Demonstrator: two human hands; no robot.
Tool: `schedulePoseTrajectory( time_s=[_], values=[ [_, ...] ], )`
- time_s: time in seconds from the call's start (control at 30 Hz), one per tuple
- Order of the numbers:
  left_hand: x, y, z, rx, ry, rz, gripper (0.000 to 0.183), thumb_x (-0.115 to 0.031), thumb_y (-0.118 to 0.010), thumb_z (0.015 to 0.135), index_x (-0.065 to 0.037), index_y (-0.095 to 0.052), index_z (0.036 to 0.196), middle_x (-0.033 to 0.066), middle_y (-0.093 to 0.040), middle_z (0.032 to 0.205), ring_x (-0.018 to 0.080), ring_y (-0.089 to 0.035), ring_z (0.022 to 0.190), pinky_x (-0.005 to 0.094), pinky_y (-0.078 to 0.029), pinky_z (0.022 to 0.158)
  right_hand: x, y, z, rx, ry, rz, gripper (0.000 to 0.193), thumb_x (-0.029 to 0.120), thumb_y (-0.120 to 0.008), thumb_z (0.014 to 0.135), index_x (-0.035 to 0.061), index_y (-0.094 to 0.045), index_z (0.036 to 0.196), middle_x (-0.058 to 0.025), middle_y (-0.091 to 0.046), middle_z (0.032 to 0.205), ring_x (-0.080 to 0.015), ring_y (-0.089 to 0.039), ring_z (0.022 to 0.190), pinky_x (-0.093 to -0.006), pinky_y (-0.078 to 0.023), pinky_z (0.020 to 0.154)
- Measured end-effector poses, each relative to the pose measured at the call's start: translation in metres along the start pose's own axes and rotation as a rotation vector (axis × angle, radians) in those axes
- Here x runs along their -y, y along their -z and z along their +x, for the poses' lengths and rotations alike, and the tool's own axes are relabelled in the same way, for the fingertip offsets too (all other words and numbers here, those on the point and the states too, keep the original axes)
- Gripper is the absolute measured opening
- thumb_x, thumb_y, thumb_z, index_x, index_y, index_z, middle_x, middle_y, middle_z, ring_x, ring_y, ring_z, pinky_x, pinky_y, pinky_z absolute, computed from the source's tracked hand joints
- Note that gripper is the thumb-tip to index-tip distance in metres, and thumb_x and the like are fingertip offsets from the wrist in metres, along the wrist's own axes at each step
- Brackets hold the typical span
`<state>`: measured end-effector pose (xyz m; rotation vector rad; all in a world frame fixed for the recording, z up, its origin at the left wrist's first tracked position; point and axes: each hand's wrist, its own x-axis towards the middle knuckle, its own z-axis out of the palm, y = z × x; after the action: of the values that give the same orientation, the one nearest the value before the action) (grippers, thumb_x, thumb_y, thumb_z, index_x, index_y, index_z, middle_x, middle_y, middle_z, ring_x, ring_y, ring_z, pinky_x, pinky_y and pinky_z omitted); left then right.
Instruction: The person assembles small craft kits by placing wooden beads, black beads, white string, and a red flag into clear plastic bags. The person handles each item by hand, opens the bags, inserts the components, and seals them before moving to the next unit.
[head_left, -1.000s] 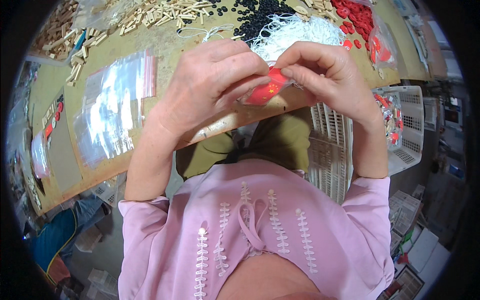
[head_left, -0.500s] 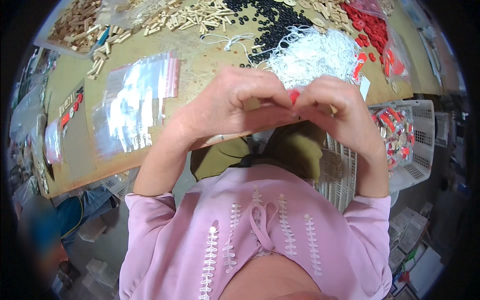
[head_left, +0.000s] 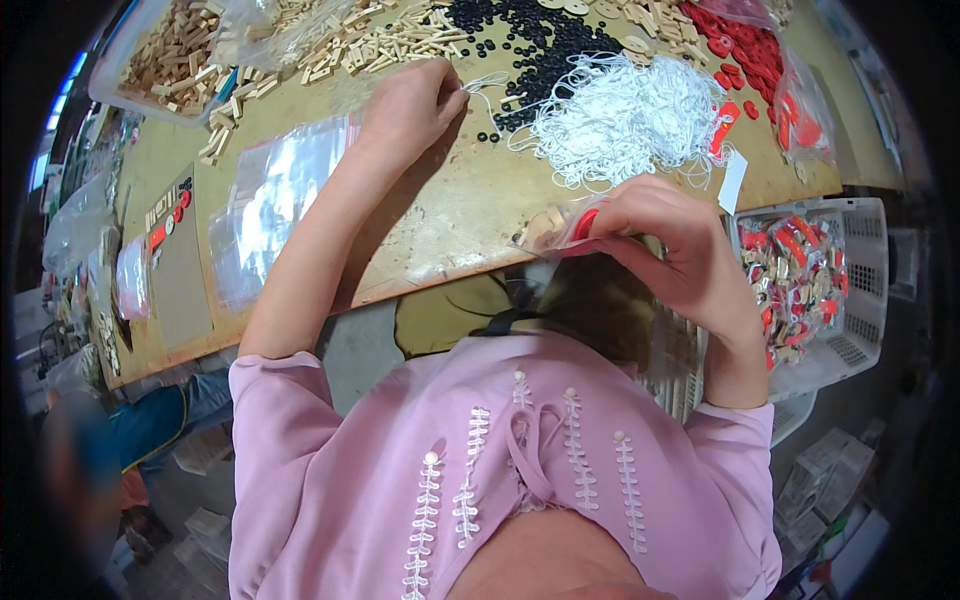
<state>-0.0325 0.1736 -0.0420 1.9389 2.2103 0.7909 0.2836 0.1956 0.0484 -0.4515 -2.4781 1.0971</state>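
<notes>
My left hand is reached out over the far part of the table, its fingers pinched together at a thin white cord. Part of that cord is hidden behind the fingers. Close to the front edge, my right hand grips a small clear plastic bag with red and light wooden pieces inside. Just beyond the right hand lies a big tangled heap of white cords. Black beads are spread to the right of the left hand.
Clear zip bags lie stacked left of my left forearm. Wooden sticks and red discs are piled at the back. A white basket of filled bags stands right of the table. A sample card lies far left; another person sits beyond.
My hands were together by the front edge; the left has moved away, far and left, to the white cord. The right still holds the bag, now more plainly seen.
</notes>
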Motion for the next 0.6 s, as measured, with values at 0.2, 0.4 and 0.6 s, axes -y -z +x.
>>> schedulePoseTrajectory(
  time_s=[0.2, 0.4, 0.6],
  values=[
    [0.009, 0.025, 0.0, 0.099, 0.158, -0.759, 0.012, -0.013, -0.072, 0.094, -0.003, -0.069, 0.099, 0.0038, -0.073, 0.084, 0.0091, -0.067, 0.076, 0.0246, -0.053, 0.069, -0.007, -0.001, 0.0, -0.074, 0.106, -0.047, 0.016, -0.007, -0.074, 0.083, 0.0019, -0.073, 0.097, -0.0085, -0.073, 0.095, -0.0263, -0.069, 0.089, -0.0348, -0.053, 0.08],
    [-0.1, 0.074, -0.039, -0.167, -0.039, -1.104, 0.013, -0.006, -0.075, 0.092, -0.002, -0.07, 0.103, 0.0021, -0.074, 0.093, 0.0067, -0.066, 0.08, 0.0235, -0.053, 0.071, -0.001, -0.014, 0.016, -0.167, 0.178, -0.092, 0.016, -0.006, -0.073, 0.083, 0.0041, -0.074, 0.096, -0.0107, -0.072, 0.104, -0.0269, -0.069, 0.091, -0.0341, -0.054, 0.08],
    [-0.109, 0.066, -0.068, -0.111, -0.39, -0.316, 0.015, -0.014, -0.082, 0.08, -0.01, -0.076, 0.094, 0.0066, -0.067, 0.085, 0.0245, -0.062, 0.078, 0.0369, -0.05, 0.073, 0.007, -0.028, 0.021, -0.211, 0.207, -0.15, 0.014, 0.001, -0.073, 0.082, 0.0057, -0.07, 0.095, -0.0112, -0.068, 0.103, -0.0324, -0.066, 0.096, -0.0417, -0.051, 0.087]
  ],
)
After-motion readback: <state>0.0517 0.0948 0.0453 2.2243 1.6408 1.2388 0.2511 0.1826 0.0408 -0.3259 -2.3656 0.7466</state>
